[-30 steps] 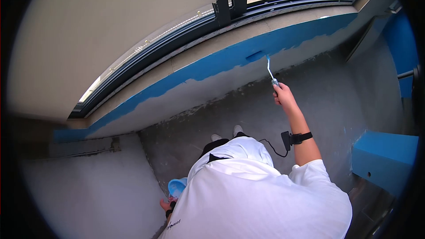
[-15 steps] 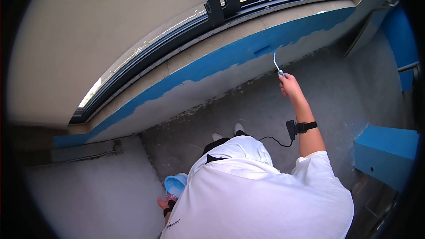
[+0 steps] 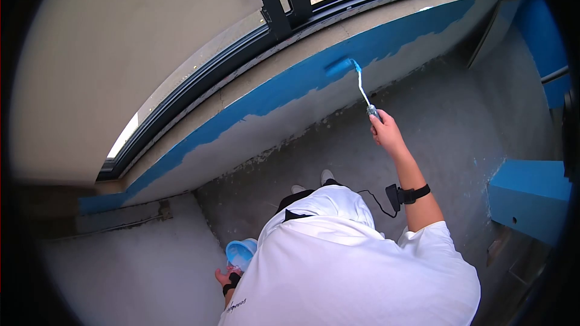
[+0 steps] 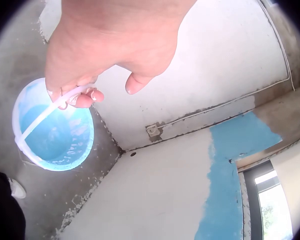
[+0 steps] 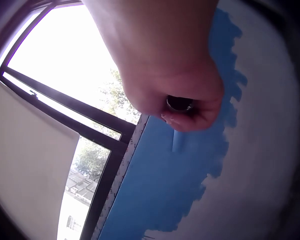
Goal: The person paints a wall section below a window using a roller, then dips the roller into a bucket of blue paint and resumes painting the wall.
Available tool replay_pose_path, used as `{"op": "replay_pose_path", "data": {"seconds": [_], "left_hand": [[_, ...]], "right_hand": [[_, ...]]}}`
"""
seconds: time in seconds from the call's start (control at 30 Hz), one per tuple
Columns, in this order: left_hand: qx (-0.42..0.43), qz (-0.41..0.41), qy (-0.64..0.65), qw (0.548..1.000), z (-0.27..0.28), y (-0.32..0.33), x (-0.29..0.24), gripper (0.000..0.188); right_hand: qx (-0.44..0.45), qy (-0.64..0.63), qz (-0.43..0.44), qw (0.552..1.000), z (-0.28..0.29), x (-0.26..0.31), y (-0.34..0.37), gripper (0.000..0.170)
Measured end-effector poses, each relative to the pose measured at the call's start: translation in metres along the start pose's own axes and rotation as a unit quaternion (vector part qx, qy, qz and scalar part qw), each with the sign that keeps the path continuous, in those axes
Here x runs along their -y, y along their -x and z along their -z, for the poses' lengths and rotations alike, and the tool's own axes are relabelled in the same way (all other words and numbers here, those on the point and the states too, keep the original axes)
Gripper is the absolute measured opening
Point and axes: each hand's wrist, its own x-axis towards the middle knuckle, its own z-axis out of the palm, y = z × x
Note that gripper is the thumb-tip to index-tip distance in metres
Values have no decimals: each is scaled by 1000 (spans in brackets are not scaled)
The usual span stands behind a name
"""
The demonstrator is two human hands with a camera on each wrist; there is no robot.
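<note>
My right hand point(image 3: 388, 133) grips the handle of a paint roller point(image 3: 362, 87), whose blue sleeve lies against the blue painted band point(image 3: 290, 87) on the wall below the window. In the right wrist view the fingers of the right hand point(image 5: 175, 85) are curled round the dark handle end, and part of the roller point(image 5: 177, 141) shows beyond them. Low at my left side, my left hand point(image 3: 225, 278) holds a bucket point(image 3: 240, 252). The left wrist view shows the left hand point(image 4: 107, 50) with fingers hooked round the white bucket handle point(image 4: 45, 115); light blue paint is inside.
A dark-framed window point(image 3: 284, 27) runs above the painted band. Bare grey wall point(image 3: 266, 127) lies under its ragged lower edge. A blue box-like block point(image 3: 528, 196) stands at the right, and a panel point(image 3: 495, 30) leans at the far right. My shoes point(image 3: 327, 176) are on the grey floor.
The roller first moved slightly right along the wall, then back left, and my right hand moved with it. My left hand keeps hold of the bucket, and the view has shifted a little.
</note>
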Motion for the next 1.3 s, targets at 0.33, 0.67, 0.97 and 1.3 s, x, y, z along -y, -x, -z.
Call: {"op": "replay_pose_path", "data": {"seconds": [0.33, 0.67, 0.97, 1.3], "left_hand": [[36, 13, -23, 999, 14, 12, 7, 49], [30, 76, 20, 996, 15, 20, 22, 49], [10, -55, -66, 996, 26, 13, 44, 50], [-2, -112, -119, 987, 16, 3, 55, 51]], "right_hand": [[-65, 66, 2, 996, -29, -15, -35, 15], [-37, 16, -48, 998, -9, -31, -62, 16], [-22, -44, -21, 999, 1, 12, -11, 15], [-76, 57, -65, 993, 9, -22, -89, 16]]}}
